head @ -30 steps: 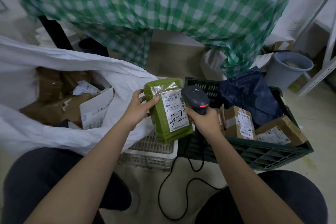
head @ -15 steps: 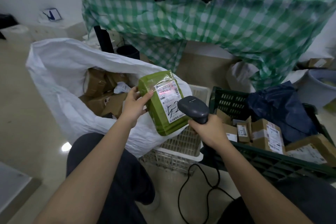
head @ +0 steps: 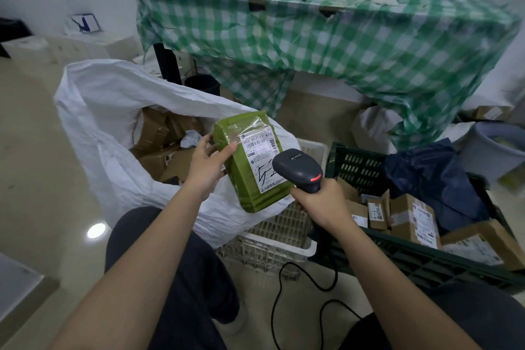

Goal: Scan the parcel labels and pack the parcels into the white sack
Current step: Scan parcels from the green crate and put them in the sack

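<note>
**Green parcel held to the scanner above the sack**

A tiled floor (head: 42, 179) runs to a counter draped in a green checked cloth (head: 341, 45) at the back. In front of it the white sack (head: 93, 111) stands open with brown boxes (head: 159, 148) inside. The left hand (head: 207, 167) holds a green parcel (head: 241, 167) upright over the sack's near edge, its fingers curled behind one long side and the thumb pressed on the front, beside the white label (head: 262, 156). The right hand (head: 324, 202) has its fingers wrapped round the handle of a dark scanner (head: 298, 170), whose head overlaps the label's lower corner. A black cable (head: 284, 293) hangs from it. A white basket (head: 284, 239) sits below the parcel, and to the right a dark green crate (head: 397, 261) holds more labelled boxes (head: 412, 216) and a dark blue bag (head: 431, 176).
</note>
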A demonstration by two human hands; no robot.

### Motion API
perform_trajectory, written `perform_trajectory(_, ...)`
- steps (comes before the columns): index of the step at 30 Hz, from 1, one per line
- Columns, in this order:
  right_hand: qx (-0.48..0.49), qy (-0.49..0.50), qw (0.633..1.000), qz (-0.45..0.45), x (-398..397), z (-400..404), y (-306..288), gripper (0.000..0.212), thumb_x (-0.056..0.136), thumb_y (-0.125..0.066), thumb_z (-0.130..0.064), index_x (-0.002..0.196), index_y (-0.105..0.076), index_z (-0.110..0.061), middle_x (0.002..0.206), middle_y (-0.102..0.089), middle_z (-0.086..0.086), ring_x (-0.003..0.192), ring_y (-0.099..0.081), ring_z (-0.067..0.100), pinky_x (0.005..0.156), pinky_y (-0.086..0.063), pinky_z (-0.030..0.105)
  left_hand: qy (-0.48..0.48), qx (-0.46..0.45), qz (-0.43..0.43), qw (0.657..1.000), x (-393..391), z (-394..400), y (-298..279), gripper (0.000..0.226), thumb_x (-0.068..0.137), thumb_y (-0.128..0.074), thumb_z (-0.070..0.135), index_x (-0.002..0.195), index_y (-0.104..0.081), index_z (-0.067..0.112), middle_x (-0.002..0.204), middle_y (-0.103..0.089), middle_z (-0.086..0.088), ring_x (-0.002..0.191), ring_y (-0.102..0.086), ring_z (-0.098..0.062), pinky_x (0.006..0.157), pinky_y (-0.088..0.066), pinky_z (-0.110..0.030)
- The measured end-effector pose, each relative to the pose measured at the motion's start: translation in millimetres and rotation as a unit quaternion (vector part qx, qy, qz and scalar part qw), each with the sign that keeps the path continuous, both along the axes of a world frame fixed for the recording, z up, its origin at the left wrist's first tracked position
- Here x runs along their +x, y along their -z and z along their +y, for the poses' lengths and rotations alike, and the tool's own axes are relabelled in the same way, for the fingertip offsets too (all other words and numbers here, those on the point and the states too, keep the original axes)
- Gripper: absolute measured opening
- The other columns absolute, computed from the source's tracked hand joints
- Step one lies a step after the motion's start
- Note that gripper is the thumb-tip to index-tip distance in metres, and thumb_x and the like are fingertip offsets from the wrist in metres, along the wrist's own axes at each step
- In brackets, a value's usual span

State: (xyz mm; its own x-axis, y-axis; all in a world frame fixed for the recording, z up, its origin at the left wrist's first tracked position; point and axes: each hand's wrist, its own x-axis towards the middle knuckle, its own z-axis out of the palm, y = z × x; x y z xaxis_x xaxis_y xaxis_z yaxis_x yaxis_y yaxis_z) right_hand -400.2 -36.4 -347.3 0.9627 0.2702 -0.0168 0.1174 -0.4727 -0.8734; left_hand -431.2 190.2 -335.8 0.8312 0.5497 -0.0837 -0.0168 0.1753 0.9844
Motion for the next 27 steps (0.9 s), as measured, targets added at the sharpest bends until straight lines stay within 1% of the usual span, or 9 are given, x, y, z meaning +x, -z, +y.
perform_trajectory(5,0.029,0.042,0.999,0.011,16,10,0,0.021,0.074,-0.069,-0.014,0.067,-0.064,0.006,0.06,-0.067,0.015,0.057,-0.066,0.022,0.058,-0.045,0.028,-0.062,0.12,-0.022,0.991,6,28,-10,0.074,0.083,-0.074,0.023,0.145,-0.033,0.025,0.137,-0.049,0.004,0.121,-0.052,-0.015,0.1,-0.049,-0.04)
perform_trajectory(8,0.047,0.047,0.998,0.018,30,23,-1,0.022,0.075,-0.069,-0.014,0.074,-0.065,0.007,0.067,-0.068,0.018,0.062,-0.069,0.023,0.06,-0.048,0.03,-0.07,0.28,-0.021,0.957,11,54,-27,0.079,0.079,-0.076,0.035,0.144,-0.03,0.036,0.138,-0.049,0.011,0.126,-0.049,-0.013,0.104,-0.044,-0.044)
perform_trajectory(10,0.047,0.045,0.998,0.026,39,35,-2,0.019,0.075,-0.069,-0.017,0.075,-0.067,0.002,0.066,-0.07,0.013,0.062,-0.07,0.023,0.064,-0.052,0.034,-0.062,0.424,0.002,0.904,18,73,-37,0.082,0.081,-0.074,0.034,0.147,-0.026,0.035,0.144,-0.044,0.005,0.129,-0.045,-0.016,0.104,-0.042,-0.041)
perform_trajectory(12,0.052,0.034,0.997,0.042,47,50,-3,0.017,0.075,-0.069,-0.016,0.077,-0.067,0.001,0.069,-0.071,0.012,0.06,-0.068,0.019,0.066,-0.053,0.036,-0.054,0.569,0.079,0.817,26,95,-41,0.085,0.083,-0.073,0.022,0.15,-0.021,0.027,0.147,-0.036,-0.006,0.132,-0.039,-0.026,0.103,-0.041,-0.043)
perform_trajectory(14,0.058,0.018,0.996,0.059,54,61,-4,0.017,0.076,-0.069,-0.013,0.08,-0.066,0.003,0.074,-0.07,0.015,0.057,-0.065,0.015,0.064,-0.051,0.034,0.0,0.633,0.217,0.743,33,117,-36,0.094,0.082,-0.074,0.015,0.152,-0.013,0.026,0.152,-0.02,-0.014,0.141,-0.02,-0.039,0.108,-0.034,-0.053)
perform_trajectory(15,0.056,0.012,0.996,0.066,57,65,-3,0.016,0.077,-0.068,-0.013,0.081,-0.066,0.003,0.074,-0.07,0.015,0.057,-0.064,0.015,0.064,-0.05,0.033,0.037,0.62,0.287,0.729,33,123,-31,0.098,0.082,-0.074,0.016,0.153,-0.008,0.027,0.155,-0.009,-0.015,0.144,-0.007,-0.042,0.112,-0.027,-0.057)
perform_trajectory(18,0.062,0.016,0.995,0.082,61,64,3,0.012,0.078,-0.069,-0.012,0.081,-0.067,-0.001,0.07,-0.069,0.008,0.057,-0.064,0.015,0.065,-0.051,0.033,0.083,0.552,0.321,0.765,34,121,-14,0.095,0.085,-0.071,0.025,0.154,-0.006,0.025,0.158,-0.001,-0.011,0.145,-0.005,-0.04,0.116,-0.022,-0.052)
perform_trajectory(22,0.06,0.045,0.992,0.103,63,41,14,0.008,0.078,-0.071,-0.011,0.077,-0.068,-0.004,0.071,-0.07,0.009,0.058,-0.065,0.016,0.064,-0.051,0.032,0.075,0.51,0.184,0.837,41,80,-5,0.064,0.091,-0.064,0.027,0.146,-0.034,0.016,0.145,-0.039,-0.01,0.126,-0.046,-0.029,0.1,-0.042,-0.039)
perform_trajectory(27,0.073,0.115,0.983,0.124,59,-14,26,0.015,0.081,-0.07,-0.006,0.068,-0.062,-0.01,0.068,-0.065,0.013,0.061,-0.059,0.023,0.063,-0.046,0.033,0.103,0.445,0.098,0.884,63,10,7,0.037,0.092,-0.062,0.03,0.125,-0.057,0.014,0.124,-0.06,-0.004,0.11,-0.058,-0.019,0.095,-0.048,-0.037)
